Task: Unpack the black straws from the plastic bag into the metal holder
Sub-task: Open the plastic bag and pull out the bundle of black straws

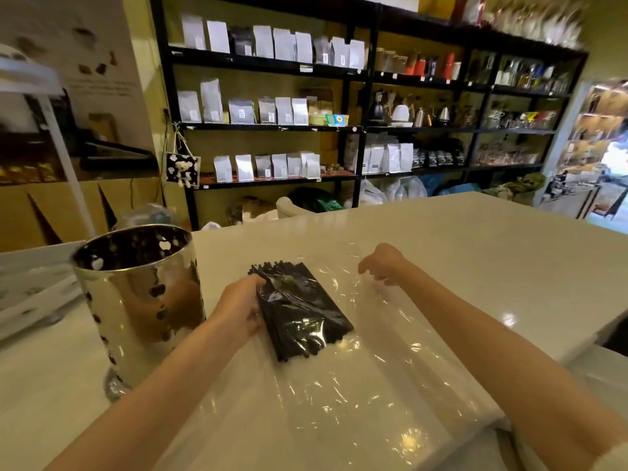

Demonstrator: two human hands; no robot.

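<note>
A bundle of black straws point(299, 309) lies flat on the white counter, inside a large clear plastic bag point(367, 368) that spreads toward me. My left hand point(243, 305) grips the left side of the bundle through the plastic. My right hand point(382, 263) pinches the far edge of the bag, to the right of the straws' far ends. The shiny metal holder point(142, 300) stands upright at the left of the straws, close to my left forearm; what is inside it is hidden.
The white counter point(475, 253) stretches far to the right, with its edge at the right. White trays point(30, 294) sit behind the holder at the left. Black shelves point(367, 127) with pouches and kettles line the back wall.
</note>
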